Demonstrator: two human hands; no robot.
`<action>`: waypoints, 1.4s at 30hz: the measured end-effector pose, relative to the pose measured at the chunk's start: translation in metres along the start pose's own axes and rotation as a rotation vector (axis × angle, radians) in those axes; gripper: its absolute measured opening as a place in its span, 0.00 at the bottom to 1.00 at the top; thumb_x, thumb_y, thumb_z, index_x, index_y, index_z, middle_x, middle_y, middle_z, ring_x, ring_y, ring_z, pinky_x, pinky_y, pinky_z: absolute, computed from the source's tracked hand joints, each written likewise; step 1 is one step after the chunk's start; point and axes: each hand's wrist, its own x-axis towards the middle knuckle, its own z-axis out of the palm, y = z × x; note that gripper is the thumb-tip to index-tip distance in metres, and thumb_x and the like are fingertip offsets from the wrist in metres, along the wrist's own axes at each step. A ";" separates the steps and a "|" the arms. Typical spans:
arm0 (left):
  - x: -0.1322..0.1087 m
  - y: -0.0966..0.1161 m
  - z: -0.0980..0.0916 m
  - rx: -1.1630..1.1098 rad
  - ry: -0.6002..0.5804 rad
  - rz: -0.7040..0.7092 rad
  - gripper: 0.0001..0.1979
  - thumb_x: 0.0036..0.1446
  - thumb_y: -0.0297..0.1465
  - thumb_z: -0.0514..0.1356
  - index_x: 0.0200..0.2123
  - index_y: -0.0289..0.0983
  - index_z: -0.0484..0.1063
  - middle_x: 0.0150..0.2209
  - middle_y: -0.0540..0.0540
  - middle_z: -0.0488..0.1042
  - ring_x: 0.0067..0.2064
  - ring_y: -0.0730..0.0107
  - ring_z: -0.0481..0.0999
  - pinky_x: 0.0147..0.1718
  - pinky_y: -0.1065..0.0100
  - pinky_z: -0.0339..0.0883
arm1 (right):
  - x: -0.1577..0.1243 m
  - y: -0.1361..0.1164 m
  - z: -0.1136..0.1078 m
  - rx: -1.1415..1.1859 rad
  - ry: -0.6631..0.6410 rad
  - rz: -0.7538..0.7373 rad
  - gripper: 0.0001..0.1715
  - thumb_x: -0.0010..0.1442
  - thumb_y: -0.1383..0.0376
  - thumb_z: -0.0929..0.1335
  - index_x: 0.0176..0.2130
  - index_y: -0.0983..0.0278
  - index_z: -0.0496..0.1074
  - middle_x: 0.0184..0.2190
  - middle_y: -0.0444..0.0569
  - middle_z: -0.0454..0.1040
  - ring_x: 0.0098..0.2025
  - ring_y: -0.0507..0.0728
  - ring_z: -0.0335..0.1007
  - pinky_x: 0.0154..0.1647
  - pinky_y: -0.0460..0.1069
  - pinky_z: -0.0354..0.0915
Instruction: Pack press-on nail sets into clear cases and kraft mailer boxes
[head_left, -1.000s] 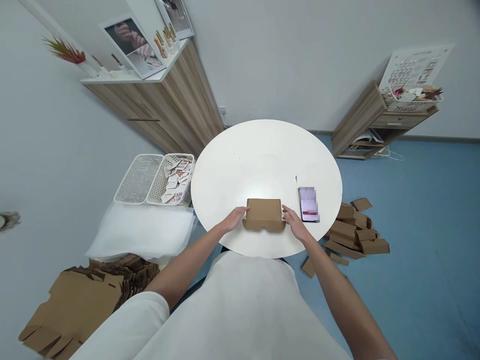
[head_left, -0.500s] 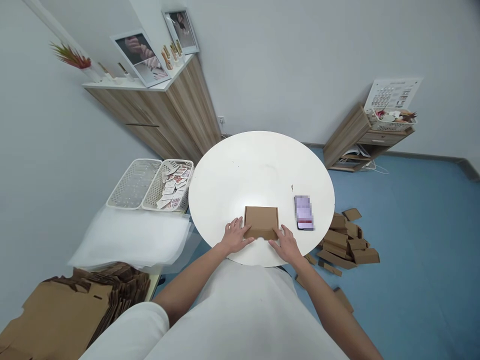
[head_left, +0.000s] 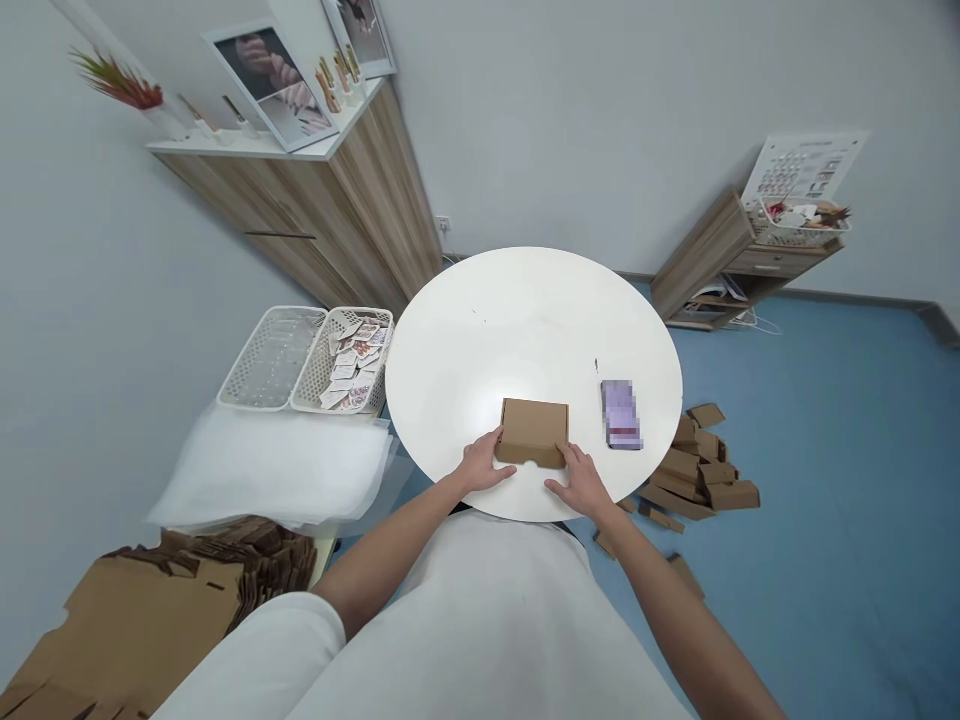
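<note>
A small closed brown cardboard box (head_left: 534,429) lies near the front edge of the round white table (head_left: 525,320). My left hand (head_left: 486,465) grips its near left corner, fingers curled against the side. At the near right corner my right hand (head_left: 581,483) presses the box, fingers bent along its front edge. A phone (head_left: 621,414) with a lit screen lies on the table just right of the box.
Two white baskets (head_left: 300,360) stand left of the table, one holding small packets. Clear plastic sheets (head_left: 277,465) and a stack of flat cardboard blanks (head_left: 165,600) lie at the lower left. Folded boxes (head_left: 701,475) are piled on the blue floor at right. Wooden cabinets line the wall.
The box's front flaps stood open a second ago; they are now tucked in and the box is closed. Both hands slid from its sides to its front corners.
</note>
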 end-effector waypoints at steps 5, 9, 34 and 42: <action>-0.008 -0.008 -0.013 -0.114 0.071 0.094 0.40 0.42 0.42 0.63 0.58 0.42 0.50 0.52 0.42 0.63 0.52 0.56 0.64 0.48 0.58 0.58 | -0.008 -0.019 0.001 0.202 0.006 0.069 0.41 0.47 0.57 0.68 0.57 0.59 0.52 0.54 0.53 0.57 0.56 0.61 0.54 0.54 0.57 0.54; -0.012 -0.019 -0.031 -0.163 0.178 0.112 0.40 0.42 0.44 0.63 0.57 0.40 0.52 0.49 0.40 0.63 0.48 0.57 0.65 0.44 0.60 0.61 | -0.012 -0.040 -0.003 0.308 0.067 0.075 0.40 0.46 0.55 0.69 0.56 0.57 0.54 0.51 0.52 0.60 0.53 0.61 0.57 0.52 0.57 0.56; -0.003 -0.036 -0.063 0.192 0.155 0.085 0.15 0.56 0.34 0.50 0.46 0.39 0.65 0.34 0.44 0.67 0.38 0.62 0.68 0.36 0.65 0.61 | 0.009 -0.068 -0.013 0.521 0.217 0.185 0.22 0.55 0.55 0.61 0.46 0.58 0.70 0.46 0.48 0.71 0.49 0.60 0.64 0.51 0.56 0.57; -0.005 -0.040 -0.065 0.048 0.133 0.161 0.20 0.54 0.31 0.51 0.52 0.39 0.62 0.35 0.45 0.70 0.36 0.64 0.69 0.37 0.64 0.62 | 0.005 -0.068 -0.005 0.546 0.213 0.184 0.23 0.53 0.59 0.63 0.49 0.58 0.68 0.44 0.48 0.70 0.41 0.56 0.67 0.46 0.54 0.61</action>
